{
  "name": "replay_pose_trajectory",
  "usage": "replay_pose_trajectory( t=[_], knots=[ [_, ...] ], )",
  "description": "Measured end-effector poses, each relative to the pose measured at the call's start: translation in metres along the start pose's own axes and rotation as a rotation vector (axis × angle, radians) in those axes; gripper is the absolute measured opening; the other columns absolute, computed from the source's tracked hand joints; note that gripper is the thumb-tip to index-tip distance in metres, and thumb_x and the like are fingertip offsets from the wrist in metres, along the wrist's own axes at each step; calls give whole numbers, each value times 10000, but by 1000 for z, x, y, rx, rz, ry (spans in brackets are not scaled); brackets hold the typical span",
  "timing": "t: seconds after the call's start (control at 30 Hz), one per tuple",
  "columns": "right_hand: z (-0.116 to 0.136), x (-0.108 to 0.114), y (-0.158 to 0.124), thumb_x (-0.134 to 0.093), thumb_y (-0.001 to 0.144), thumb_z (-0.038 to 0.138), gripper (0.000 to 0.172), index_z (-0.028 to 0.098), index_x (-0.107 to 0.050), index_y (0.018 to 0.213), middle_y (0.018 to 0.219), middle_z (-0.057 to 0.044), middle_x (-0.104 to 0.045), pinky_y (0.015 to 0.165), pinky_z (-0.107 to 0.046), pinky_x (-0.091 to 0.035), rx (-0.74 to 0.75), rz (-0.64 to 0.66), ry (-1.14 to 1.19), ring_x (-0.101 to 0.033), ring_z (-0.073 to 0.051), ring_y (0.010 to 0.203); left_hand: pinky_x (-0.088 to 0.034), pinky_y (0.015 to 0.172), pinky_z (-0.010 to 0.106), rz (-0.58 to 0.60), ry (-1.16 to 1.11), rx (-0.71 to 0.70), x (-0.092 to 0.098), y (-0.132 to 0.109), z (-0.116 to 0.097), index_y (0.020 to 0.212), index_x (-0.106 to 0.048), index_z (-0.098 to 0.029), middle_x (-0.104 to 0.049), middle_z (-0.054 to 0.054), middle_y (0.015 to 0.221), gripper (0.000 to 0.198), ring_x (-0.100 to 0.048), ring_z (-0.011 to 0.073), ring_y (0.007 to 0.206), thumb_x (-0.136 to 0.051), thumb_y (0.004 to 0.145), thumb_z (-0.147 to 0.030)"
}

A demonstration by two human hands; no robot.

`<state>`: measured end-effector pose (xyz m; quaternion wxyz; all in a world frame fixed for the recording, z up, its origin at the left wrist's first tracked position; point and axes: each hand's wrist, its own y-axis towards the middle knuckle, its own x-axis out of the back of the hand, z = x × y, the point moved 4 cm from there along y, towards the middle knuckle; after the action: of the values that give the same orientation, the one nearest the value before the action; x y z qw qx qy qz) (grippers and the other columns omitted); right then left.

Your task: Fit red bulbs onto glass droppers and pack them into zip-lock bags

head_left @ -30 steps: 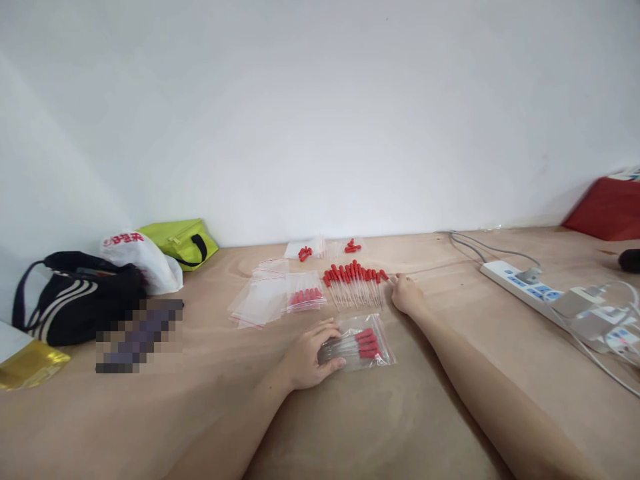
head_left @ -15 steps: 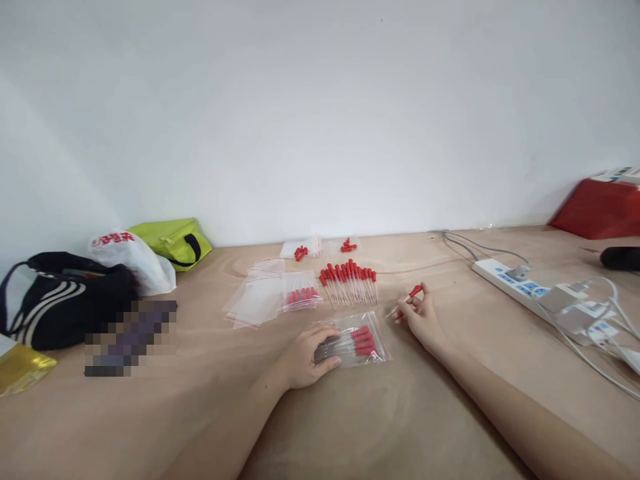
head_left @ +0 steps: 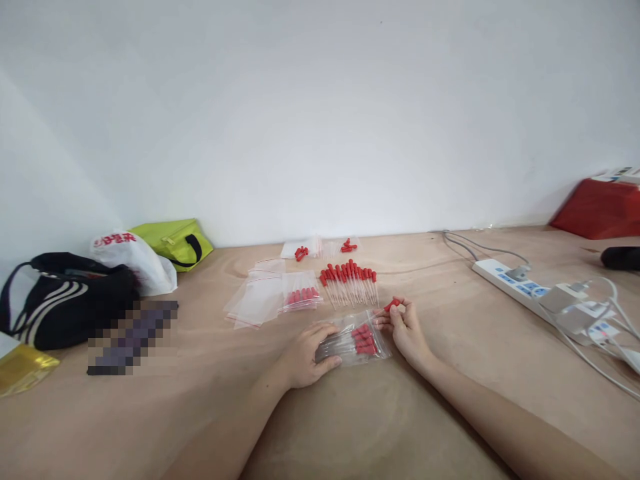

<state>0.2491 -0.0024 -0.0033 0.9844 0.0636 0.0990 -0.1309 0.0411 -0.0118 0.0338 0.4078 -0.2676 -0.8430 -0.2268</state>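
Note:
A clear zip bag (head_left: 345, 360) lies on the table with several red-bulbed droppers inside, their bulbs toward its right end. My left hand (head_left: 307, 357) holds the bag's left end, thumb and fingers closed around it. At the bag's right, open-looking end, my right hand (head_left: 407, 327) pinches a single dropper (head_left: 392, 305) by its red bulb; its clear tube points left, over or into the bag's mouth, I cannot tell which. Just beyond lies a fanned row of loose droppers (head_left: 350, 277). Left of that row rests a filled zip bag (head_left: 303, 293) beside flat zip bags (head_left: 257, 297).
Against the wall are two small heaps of red bulbs (head_left: 301, 253) on clear bags. A white power strip (head_left: 505, 277) with chargers and cables stands at right. On the left sit a black bag (head_left: 75, 300), a white plastic bag (head_left: 133, 263) and a lime-green bag (head_left: 173, 240).
My right hand has moved left with the dropper, from beside the bag to its right end. My left hand stays on the bag.

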Motion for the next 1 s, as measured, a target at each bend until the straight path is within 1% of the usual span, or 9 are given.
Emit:
replay_pose_trajectory(
  t=[0.17, 0.33, 0.47, 0.57, 0.7, 0.77, 0.87, 0.93, 1.0],
  knots=[
    [-2, -3, -3, -568, 649, 580, 417, 228, -432, 828, 678, 9, -551, 549, -281, -470, 22, 73, -118, -547, -140, 584, -367, 958, 379, -6, -19, -5, 0, 0, -1, 1174, -466, -236, -524, 49, 1208, 448, -464, 224, 1114, -576, 747, -319],
    [-7, -7, -1, -630, 616, 525, 367, 194, -552, 753, 528, 34, -532, 465, -240, -412, -71, 272, -293, -480, -111, 469, -359, 969, 378, -7, -21, -18, 0, 1, -1, 1177, -460, -237, -518, 46, 1218, 445, -457, 221, 1126, -569, 755, -324],
    [-4, -16, 2, -648, 591, 528, 388, 176, -626, 754, 695, -19, -653, 578, -292, -473, -75, 384, -226, -574, -149, 591, -353, 971, 386, 0, -8, -9, 1, 1, -2, 1180, -454, -237, -525, 45, 1212, 440, -459, 225, 1124, -562, 762, -319],
    [-8, -20, 6, -633, 590, 548, 420, 161, -648, 752, 741, -47, -676, 619, -332, -487, -116, 362, -165, -600, -172, 613, -357, 966, 389, 0, 6, -17, 1, 1, -3, 1196, -437, -239, -523, 44, 1213, 461, -456, 226, 1125, -566, 759, -313],
    [-17, -13, 14, -661, 592, 467, 323, 160, -595, 665, 603, -36, -641, 520, -294, -466, -76, 164, -318, -577, -166, 537, -351, 977, 386, 1, 8, -43, 0, 1, -2, 1224, -420, -245, -492, 48, 1247, 477, -441, 216, 1145, -555, 772, -319],
    [-17, -8, 18, -667, 597, 395, 265, 175, -556, 691, 563, -7, -613, 480, -255, -442, -42, 92, -373, -556, -143, 508, -340, 989, 388, 5, 16, -43, -2, 1, 0, 1210, -449, -254, -466, 46, 1276, 445, -422, 218, 1169, -544, 782, -322],
    [-14, -6, 21, -597, 659, 347, 213, 187, -527, 781, 577, 17, -607, 386, -203, -377, -148, 173, -334, -504, -99, 419, -320, 1006, 395, 21, 40, -41, -4, 0, 2, 1190, -488, -242, -438, 58, 1304, 418, -407, 224, 1187, -537, 786, -335],
    [-11, -6, 20, -522, 716, 381, 216, 188, -524, 812, 595, 22, -611, 312, -185, -296, -280, 258, -306, -419, -64, 321, -311, 1013, 403, 40, 74, -44, -4, 1, 2, 1203, -483, -234, -432, 64, 1310, 425, -395, 224, 1198, -524, 795, -346],
    [-8, -8, 18, -503, 730, 444, 280, 177, -537, 803, 615, 14, -619, 302, -184, -283, -339, 326, -292, -396, -51, 301, -298, 1020, 416, 57, 116, -50, -4, 2, 0, 1231, -455, -234, -431, 62, 1314, 441, -376, 221, 1213, -500, 811, -357]
  ],
)
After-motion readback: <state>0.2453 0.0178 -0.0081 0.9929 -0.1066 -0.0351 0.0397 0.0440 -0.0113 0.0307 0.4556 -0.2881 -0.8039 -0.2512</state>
